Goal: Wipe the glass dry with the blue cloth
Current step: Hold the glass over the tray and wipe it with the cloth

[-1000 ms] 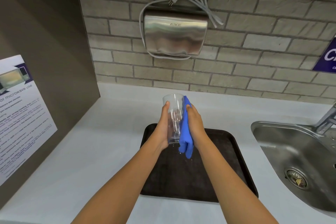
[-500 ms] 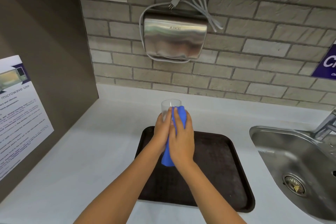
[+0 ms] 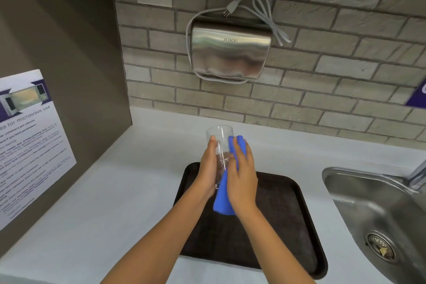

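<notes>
Right hand [image 3: 242, 177] has slid a bit back toward the right side of the glass [image 3: 219, 145] versus half a second ago, when it lay across the front with the cloth covering more of the wall; a second ago it was fully on the right flank, so the cloth is going round the outside. Glass is held up in the air over the far edge of the dark tray [image 3: 288, 214], rim pointing away and up, not touching tray or counter [image 3: 115, 191]. Left hand [image 3: 209, 168] is curled around the glass's left side, fingers wrapped, thumb near the rim, firm hold. Right hand is flat-ish, fingers spread, pressing the blue cloth [image 3: 224, 198] onto the right side of the glass; cloth tail hangs below the palm. Step in hand: wiping the outer wall, looks mid-task. Inside of the glass shows no cloth, so I judge it not yet done; can't tell if drops remain. Next move likely needs the left hand to rotate the glass while the right keeps cloth pressure, then cloth pushed into the mouth. Sink [image 3: 368, 203] sits to the right, well apart.
</notes>
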The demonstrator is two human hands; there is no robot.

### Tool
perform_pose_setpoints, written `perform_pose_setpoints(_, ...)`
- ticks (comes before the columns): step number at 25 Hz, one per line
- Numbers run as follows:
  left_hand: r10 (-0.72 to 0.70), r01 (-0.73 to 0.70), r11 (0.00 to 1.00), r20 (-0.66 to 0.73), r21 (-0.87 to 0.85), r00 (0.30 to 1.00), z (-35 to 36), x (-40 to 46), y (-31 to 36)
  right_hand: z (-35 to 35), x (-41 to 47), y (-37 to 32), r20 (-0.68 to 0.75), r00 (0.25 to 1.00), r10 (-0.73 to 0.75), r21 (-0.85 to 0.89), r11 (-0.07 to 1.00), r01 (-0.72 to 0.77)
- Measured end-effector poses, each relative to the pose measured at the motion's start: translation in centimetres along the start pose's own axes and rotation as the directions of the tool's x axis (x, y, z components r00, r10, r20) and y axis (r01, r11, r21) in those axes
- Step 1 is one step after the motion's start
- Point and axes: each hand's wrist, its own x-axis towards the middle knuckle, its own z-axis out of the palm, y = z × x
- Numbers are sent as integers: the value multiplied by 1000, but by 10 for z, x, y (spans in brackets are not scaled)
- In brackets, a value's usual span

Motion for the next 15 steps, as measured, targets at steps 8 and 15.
perform_pose_setpoints(8,-13,13,998,13,-60,1000,13,-7,7,-26,36,0,297,849,438,516,674,-528)
perform_pose_setpoints(15,243,-143,925,-262,351,934,24,-2,4,-27,42,1,82,931,355,310,879,-362)
